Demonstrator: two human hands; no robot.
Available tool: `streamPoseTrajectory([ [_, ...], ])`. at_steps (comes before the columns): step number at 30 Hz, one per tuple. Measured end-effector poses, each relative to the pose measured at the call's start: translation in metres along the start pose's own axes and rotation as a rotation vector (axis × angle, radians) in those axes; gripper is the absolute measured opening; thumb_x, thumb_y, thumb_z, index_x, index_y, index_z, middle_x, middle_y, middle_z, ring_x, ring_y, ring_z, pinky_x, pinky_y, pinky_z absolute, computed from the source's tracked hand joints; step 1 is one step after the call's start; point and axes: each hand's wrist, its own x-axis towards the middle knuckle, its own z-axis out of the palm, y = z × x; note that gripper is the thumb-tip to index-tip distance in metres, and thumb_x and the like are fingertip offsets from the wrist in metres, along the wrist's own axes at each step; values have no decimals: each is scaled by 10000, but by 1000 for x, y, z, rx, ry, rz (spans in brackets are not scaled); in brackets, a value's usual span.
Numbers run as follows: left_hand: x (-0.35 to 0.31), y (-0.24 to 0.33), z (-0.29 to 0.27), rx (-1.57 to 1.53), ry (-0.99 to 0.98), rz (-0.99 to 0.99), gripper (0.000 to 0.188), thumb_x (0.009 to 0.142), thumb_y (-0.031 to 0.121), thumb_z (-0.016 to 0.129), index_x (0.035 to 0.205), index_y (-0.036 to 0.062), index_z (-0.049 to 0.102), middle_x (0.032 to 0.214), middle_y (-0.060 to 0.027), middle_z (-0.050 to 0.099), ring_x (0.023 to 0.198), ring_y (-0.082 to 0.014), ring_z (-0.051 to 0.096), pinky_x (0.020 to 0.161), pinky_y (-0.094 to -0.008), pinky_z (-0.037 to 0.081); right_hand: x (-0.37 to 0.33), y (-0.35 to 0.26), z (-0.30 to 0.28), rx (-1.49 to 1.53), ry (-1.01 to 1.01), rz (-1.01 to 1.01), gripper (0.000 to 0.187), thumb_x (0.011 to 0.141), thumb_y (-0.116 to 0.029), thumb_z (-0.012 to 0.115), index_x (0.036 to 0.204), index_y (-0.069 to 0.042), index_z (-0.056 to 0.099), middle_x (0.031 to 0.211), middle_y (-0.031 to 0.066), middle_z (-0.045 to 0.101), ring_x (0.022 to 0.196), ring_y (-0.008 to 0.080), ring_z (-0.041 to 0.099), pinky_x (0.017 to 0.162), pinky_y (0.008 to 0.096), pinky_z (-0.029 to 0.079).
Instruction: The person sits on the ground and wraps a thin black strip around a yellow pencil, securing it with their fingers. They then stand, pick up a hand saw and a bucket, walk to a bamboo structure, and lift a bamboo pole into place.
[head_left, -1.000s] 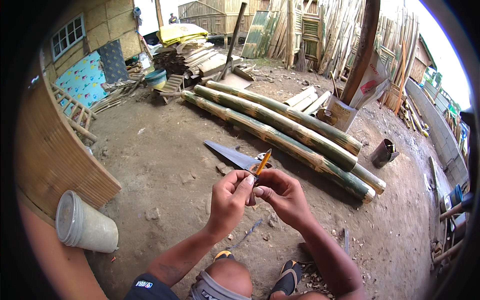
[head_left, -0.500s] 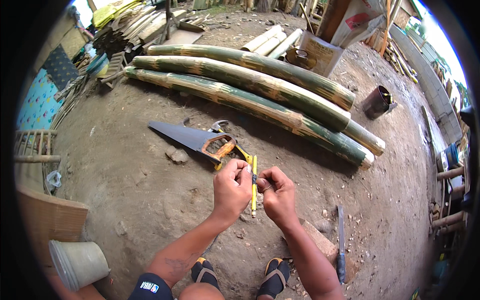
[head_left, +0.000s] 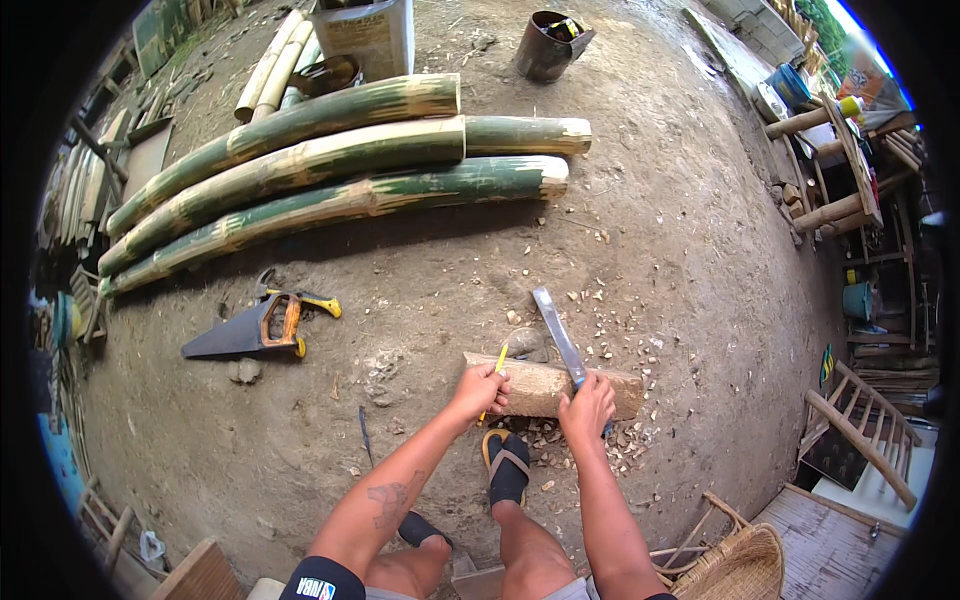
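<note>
My left hand (head_left: 480, 391) is closed round a yellow pencil (head_left: 502, 355), which stands up at a slant from the fingers. In my right hand (head_left: 588, 406) is the handle of a long knife (head_left: 559, 335) with a straight, blunt-ended blade pointing forward and slightly left. Both hands are over a thick block of wood (head_left: 535, 388) lying on the ground in front of my feet. The knife crosses above this block; whether it touches the wood I cannot tell. Wood chips (head_left: 625, 440) lie scattered round the block's right end.
Several green bamboo poles (head_left: 330, 165) lie at the far left. A handsaw (head_left: 245, 332) and a yellow-handled hammer (head_left: 318, 302) rest nearer. At the back stands a rusty can (head_left: 548, 48). A woven basket (head_left: 742, 570) sits at lower right; a thin dark object (head_left: 365, 435) lies left of my feet.
The view has swung right. My right hand has left the pencil and taken hold of the knife that lay on the ground. My left hand keeps the pencil, now over the wood block.
</note>
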Motion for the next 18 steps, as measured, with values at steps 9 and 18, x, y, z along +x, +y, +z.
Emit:
streamPoseTrajectory([
  [9,-4,28,64,-148,225,-170,157,1006,186,567,985,31,582,819,-55,626,627,-148,623,541,-289,548,5,14,-33,159,-287,-59,754,813,-301,781,1418,-16,431,1426,240,455,1373,417,387,1084,593,341],
  [18,-61,279,116,-323,137,29,175,1025,143,530,1151,34,584,947,-104,682,774,-202,686,688,-329,591,115,-100,-249,781,-181,-274,436,849,-42,659,1272,3,563,1212,217,625,1022,339,674,893,421,538],
])
